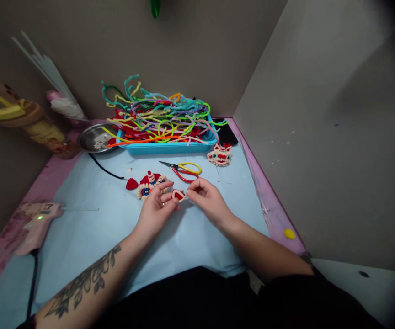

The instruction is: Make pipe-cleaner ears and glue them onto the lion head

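Note:
My left hand [158,208] and my right hand [208,197] meet over the light blue table cover [91,228], both pinching a small red piece edged with a white pipe cleaner [178,195]. Just beyond my left hand lies a partly built red, white and blue pipe-cleaner figure [148,183], with a loose red felt piece [132,184] to its left. Scissors with red and yellow handles [184,169] lie a little past my right hand.
A blue tray [170,147] heaped with coloured pipe cleaners stands at the back. Beside it are a metal bowl [96,137], a finished red-and-white figure [220,155] and a dark phone [226,132]. A glue gun [34,224] lies at the left, a yellow blob [290,234] at the right.

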Tool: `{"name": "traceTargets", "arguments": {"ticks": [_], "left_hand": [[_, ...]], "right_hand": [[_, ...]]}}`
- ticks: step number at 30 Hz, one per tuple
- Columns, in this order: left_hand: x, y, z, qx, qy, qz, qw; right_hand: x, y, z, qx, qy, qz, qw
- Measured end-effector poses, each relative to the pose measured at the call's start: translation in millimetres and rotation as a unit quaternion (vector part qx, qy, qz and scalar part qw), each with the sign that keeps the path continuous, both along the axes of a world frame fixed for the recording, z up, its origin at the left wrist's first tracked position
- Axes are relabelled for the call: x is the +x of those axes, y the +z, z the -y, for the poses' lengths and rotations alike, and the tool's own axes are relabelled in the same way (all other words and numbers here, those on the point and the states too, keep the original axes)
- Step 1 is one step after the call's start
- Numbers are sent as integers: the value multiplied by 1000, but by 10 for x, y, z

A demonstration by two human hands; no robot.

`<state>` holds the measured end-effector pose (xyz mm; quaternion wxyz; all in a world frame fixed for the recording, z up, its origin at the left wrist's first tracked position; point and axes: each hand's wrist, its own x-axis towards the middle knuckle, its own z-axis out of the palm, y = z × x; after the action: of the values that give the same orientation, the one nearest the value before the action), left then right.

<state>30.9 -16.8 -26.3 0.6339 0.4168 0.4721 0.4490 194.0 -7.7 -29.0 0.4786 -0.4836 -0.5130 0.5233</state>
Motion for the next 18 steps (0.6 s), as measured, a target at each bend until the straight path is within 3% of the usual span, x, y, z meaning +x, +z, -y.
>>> {"name": "traceTargets", "arguments": {"ticks": [8,18], "left_hand": [[-15,-47,52,102,-78,-86,988],[-34,-5,48,145,-77,-184,969]], "right_hand": [[42,39,-26,37,48,64,996],[-2,60,-11,50,55,100,992]]}}
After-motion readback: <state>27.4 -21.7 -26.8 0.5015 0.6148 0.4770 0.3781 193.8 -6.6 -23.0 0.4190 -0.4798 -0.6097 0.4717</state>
